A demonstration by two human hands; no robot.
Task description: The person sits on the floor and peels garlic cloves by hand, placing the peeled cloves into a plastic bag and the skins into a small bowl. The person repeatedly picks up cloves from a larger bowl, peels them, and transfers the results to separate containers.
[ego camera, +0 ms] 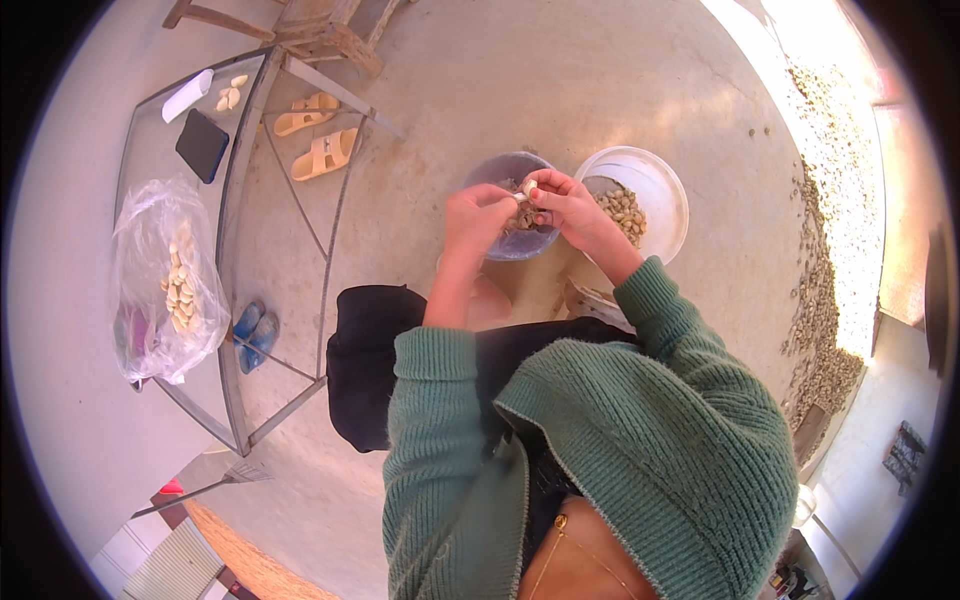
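Note:
My right hand (pixel 568 206) holds a pale garlic clove (pixel 529 187) between thumb and fingers. Close against it, my left hand (pixel 478 217) pinches a white piece, perhaps peel or part of the clove; which one I cannot tell. Both hands are above a bluish plastic basin (pixel 517 250) that contains dry brown husks. Just right of the basin, a white round tub or lid (pixel 670 201) bears a heap of small tan cloves or nuts (pixel 624 213), partly hidden by my right hand.
On the glass-topped table (pixel 244 225) at left lie a plastic bag with pale cloves (pixel 180 289), a dark phone or tablet (pixel 202 145), a white object (pixel 187 96) and loose cloves (pixel 231 95). Tan sandals (pixel 324 154) and blue shoes (pixel 256 336) are beneath. Small brown pieces (pixel 817 322) cover the floor at right.

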